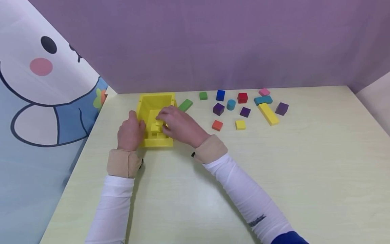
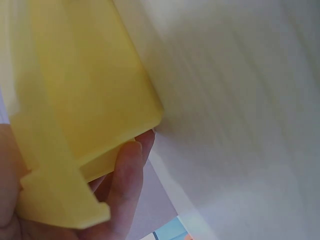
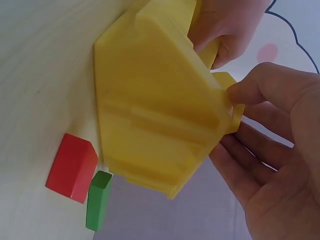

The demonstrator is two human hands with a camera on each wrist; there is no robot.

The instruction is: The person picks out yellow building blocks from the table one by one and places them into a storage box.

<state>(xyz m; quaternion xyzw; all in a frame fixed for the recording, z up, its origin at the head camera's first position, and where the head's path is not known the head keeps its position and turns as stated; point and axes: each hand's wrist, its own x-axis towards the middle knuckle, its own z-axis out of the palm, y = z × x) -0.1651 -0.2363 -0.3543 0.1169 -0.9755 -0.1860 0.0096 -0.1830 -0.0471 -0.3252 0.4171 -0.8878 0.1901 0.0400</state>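
A yellow open-topped plastic box (image 1: 157, 143) stands at the table's left side. My left hand (image 1: 130, 131) grips its left wall, with the thumb and fingers around the rim in the left wrist view. Over the box's right wall reaches my right hand (image 1: 179, 124), its thumb and fingers pinching a yellow block (image 3: 236, 111) at the rim in the right wrist view. Inside the box lie several yellow blocks (image 1: 156, 128), partly covered by the right hand. A green block (image 3: 99, 200) and a red block (image 3: 72, 167) lie on the table beside the box.
Several loose blocks spread right of the box, among them an orange block (image 1: 217, 125), a yellow cube (image 1: 240, 124), a blue cylinder (image 1: 231, 104) and a long yellow block (image 1: 268, 114). Behind them rises a purple cloth wall (image 1: 213, 47); a cartoon-printed cloth (image 1: 39, 169) hangs at left.
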